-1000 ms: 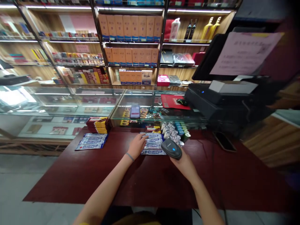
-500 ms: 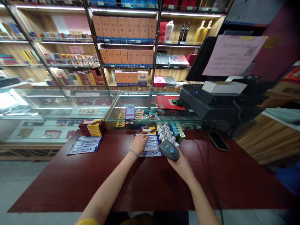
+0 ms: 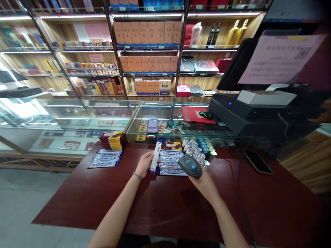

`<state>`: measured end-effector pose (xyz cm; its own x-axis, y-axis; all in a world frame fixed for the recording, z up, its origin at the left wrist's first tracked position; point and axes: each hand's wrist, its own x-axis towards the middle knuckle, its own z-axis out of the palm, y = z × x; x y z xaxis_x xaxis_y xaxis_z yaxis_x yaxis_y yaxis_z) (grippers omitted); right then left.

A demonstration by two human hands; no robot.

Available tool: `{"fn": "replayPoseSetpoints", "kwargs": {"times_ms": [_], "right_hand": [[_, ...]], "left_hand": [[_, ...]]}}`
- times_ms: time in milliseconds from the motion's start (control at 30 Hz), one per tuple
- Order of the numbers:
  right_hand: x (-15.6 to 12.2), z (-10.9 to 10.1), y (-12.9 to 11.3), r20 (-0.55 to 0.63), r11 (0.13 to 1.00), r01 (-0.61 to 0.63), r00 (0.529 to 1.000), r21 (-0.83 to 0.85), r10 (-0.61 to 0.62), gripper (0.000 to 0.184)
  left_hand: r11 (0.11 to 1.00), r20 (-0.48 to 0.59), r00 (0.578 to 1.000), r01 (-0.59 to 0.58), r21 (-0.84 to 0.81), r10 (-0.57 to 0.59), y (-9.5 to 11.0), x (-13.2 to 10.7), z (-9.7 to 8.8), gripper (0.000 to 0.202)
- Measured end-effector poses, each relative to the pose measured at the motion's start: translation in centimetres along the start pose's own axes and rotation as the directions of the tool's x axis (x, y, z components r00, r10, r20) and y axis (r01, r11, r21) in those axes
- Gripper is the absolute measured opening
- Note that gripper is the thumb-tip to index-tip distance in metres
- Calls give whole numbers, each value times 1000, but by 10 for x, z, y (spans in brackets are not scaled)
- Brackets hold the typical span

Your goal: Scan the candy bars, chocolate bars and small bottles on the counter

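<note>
My left hand (image 3: 144, 164) grips a long blue-and-white foil packet (image 3: 156, 157), held upright on its narrow end just left of a row of similar packets (image 3: 171, 161) on the table. In my right hand (image 3: 205, 182) is a dark handheld barcode scanner (image 3: 190, 166), its blue light on. The scanner hovers over the right end of the row and hides part of it. A second group of the same packets (image 3: 105, 158) lies farther left, in front of stacked red-and-yellow boxes (image 3: 112, 140).
Silver, blue and green cans (image 3: 198, 148) stand behind the scanner. A glass counter (image 3: 137, 129) holding a phone-like device (image 3: 152, 126) borders the dark red table (image 3: 155, 206). On the right lie a phone (image 3: 258, 161) and a cable, below a monitor (image 3: 240, 65).
My left hand has lifted one packet from the row and tilted it upright, moving slightly left. The scanner stays over the row's right end. The whole view has shifted.
</note>
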<state>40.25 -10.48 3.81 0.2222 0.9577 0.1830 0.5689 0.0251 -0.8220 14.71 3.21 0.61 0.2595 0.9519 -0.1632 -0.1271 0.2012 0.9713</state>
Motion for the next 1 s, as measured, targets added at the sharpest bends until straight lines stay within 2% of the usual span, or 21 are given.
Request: {"fn": "replayPoseSetpoints", "kwargs": {"times_ms": [67,133,233,333,667,767,867,933,1000], "right_hand": [[1,9,-7,48,1000,20,999,6,-20,40],[2,17,-14,93,998,58,994,11,-58,44],[3,26,-24,162,995,104,981,8,-104,51],[5,32,-29,222,994,105,970,-2,-102,47],[7,42,-21,196,997,70,978,-9,-67,45],[11,45,-22,182,997,83,980,-3,-81,44],[16,49,-27,176,993,117,977,11,-117,45],[19,54,-32,178,990,138,974,15,-139,45],[21,60,-36,185,989,149,971,19,-150,42]], "left_hand": [[972,71,989,140,-190,-128,-3,-4,-15,40],[944,93,982,185,-274,-165,-4,-8,-24,40],[936,106,981,186,-299,-161,-6,-10,-29,39],[935,101,982,180,-305,-157,-7,-8,-27,36],[918,89,983,185,-352,-164,-5,-10,-29,40],[944,33,996,89,-317,-83,5,-9,-33,47],[983,-61,994,-97,-157,88,20,-9,-47,46],[969,-120,962,-240,52,245,30,-12,-66,38],[884,-149,906,-332,329,396,38,-19,-92,28]]}}
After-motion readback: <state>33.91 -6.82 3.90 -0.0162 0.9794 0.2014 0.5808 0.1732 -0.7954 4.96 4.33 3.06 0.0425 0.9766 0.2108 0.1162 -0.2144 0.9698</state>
